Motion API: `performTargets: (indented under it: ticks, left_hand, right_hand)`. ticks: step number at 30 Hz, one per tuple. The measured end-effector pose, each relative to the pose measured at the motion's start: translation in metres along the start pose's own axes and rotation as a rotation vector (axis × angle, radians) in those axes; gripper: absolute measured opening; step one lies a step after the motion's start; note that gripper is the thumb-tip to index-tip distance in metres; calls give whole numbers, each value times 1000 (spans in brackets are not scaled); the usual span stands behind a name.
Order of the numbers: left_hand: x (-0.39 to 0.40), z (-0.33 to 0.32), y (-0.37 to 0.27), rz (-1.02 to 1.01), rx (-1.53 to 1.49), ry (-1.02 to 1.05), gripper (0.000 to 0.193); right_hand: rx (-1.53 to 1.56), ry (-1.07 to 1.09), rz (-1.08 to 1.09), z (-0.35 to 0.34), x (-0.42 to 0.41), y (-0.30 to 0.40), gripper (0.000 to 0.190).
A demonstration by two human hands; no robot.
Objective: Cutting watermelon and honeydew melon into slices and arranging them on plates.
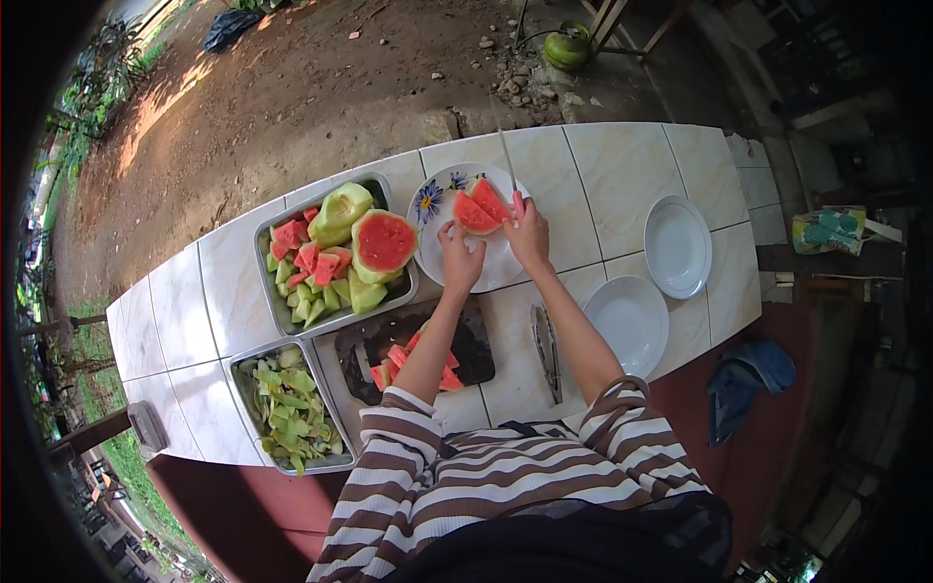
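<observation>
My right hand [529,237] is closed around the pink handle of a knife [518,205], its blade pointing up past the plate's rim. Its fingertips reach the edge of two red watermelon wedges [477,213]. These lie side by side on a white plate with blue flowers [496,271]. Over the same plate, my left hand [462,256] has thumb and fingers apart, just below the left wedge; whether a fingertip touches it is unclear. Under my left forearm, more watermelon pieces [398,355] lie on a dark cutting board [477,328], partly hidden.
Left of the plate, a metal tray [273,310] holds a halved watermelon [385,244], green melon [339,208] and cut chunks. Another tray [244,393] contains peelings [291,412]. Metal tongs [545,350] lie beside my right forearm. Two white plates [628,321] [678,244] stand on the right of the tiled table [627,167].
</observation>
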State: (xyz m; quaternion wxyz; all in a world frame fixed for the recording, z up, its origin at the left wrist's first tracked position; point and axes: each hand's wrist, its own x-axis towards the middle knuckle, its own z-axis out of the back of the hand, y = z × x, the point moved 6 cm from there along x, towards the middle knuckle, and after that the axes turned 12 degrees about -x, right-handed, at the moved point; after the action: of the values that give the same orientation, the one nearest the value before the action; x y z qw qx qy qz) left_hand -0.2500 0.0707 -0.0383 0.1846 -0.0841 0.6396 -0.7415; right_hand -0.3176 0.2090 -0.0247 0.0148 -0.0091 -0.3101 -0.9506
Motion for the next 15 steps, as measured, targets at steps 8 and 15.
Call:
performTargets:
  ticks: [8,15]
  left_hand:
    - [11,-4,3,-37,75,68,48]
    - [12,-10,0,14,47,107,53]
  right_hand:
    - [-175,100,-10,0,13,10,35]
    - [-154,151,-48,2,27,14,37]
